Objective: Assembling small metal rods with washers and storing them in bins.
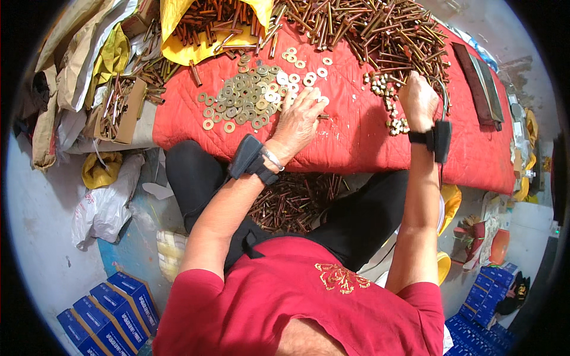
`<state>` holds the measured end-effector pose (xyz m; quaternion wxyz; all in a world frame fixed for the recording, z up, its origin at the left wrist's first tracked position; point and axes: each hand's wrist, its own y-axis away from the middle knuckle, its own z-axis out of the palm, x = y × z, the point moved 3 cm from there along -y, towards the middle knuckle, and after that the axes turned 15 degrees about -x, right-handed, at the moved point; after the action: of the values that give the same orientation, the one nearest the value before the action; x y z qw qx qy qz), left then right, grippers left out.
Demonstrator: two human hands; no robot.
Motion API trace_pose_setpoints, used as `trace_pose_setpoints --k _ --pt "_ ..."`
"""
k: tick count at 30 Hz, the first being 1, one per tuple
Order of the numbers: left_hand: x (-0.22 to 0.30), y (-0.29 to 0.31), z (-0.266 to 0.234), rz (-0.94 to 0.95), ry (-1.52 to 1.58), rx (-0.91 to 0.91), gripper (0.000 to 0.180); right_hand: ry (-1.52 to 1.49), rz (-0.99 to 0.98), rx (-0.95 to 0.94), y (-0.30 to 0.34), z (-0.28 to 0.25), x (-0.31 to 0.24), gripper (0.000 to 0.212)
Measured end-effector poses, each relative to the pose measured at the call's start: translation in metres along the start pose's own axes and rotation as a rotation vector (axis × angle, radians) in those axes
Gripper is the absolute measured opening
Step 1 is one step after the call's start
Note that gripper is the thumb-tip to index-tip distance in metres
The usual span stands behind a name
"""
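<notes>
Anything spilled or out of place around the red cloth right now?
Yes. A heap of bolts lies on the floor between the person's legs, below the red cloth, apart from the main bolt pile. A few washers sit loose beyond the washer pile. Left hand rests by the washers; right hand by the nuts.

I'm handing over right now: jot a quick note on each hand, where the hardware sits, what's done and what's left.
Left hand: fingers spread on the red quilted cloth, at the edge of the pile of flat brass-coloured washers.
Right hand: closed, beside the small cluster of brass nuts; contents hidden.
Long coppery bolts heaped at the far edge.
Done: more bolts lie on the floor between the knees.
Left: the big heaps remain.
</notes>
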<state>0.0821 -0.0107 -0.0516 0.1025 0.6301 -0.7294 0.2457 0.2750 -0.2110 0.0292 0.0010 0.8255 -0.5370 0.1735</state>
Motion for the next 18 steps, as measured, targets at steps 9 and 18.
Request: trace_pose_setpoints --k 9,18 --pt "0.012 0.025 -0.021 0.104 0.092 0.076 0.026 -0.919 -0.437 -0.123 0.057 -0.018 -0.085 0.013" --pt "-0.026 0.04 -0.045 -0.559 1.689 0.254 0.037 -0.951 -0.501 -0.199 0.097 -0.022 -0.096 0.016"
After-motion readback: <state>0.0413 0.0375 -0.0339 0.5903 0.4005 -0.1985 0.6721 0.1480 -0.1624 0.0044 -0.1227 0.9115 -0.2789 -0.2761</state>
